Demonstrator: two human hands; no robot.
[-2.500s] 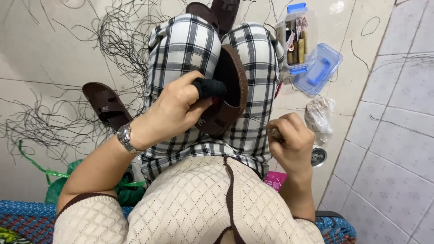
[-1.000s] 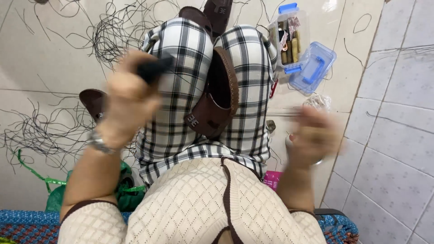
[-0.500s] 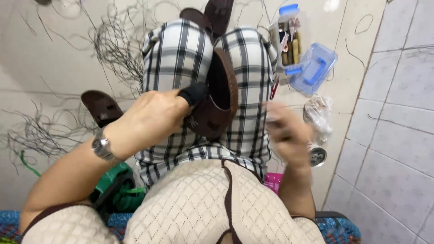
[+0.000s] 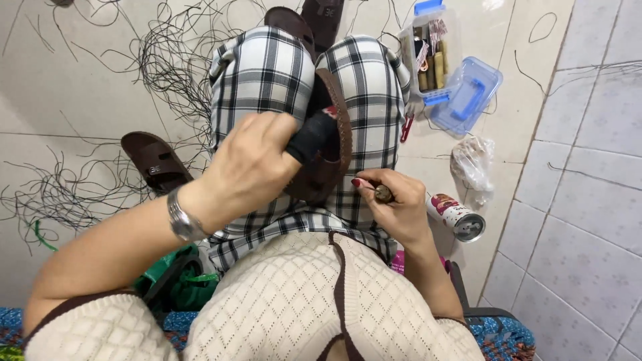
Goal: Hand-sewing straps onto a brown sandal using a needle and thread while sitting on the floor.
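Observation:
A brown sandal [image 4: 329,144] lies on its side on my lap, between my knees in black-and-white checked trousers. My left hand [image 4: 251,167], with a black cover on its thumb and a metal watch on the wrist, grips the sandal from the left. My right hand [image 4: 394,204] sits just right of the sandal's lower edge and pinches a small awl-like tool with a round brown handle [image 4: 383,193], its thin tip pointing at the sandal.
A second brown sandal [image 4: 155,162] lies on the tiled floor at left among loose black threads [image 4: 167,60]. At right stand an open clear box with a blue lid [image 4: 461,90], a crumpled plastic bag [image 4: 472,162] and a tipped can [image 4: 456,217]. A green bag [image 4: 177,281] sits by my left side.
My left hand swung up and out to the left, then came back onto the sandal. My right hand moved from beside my thigh up to the sandal's edge.

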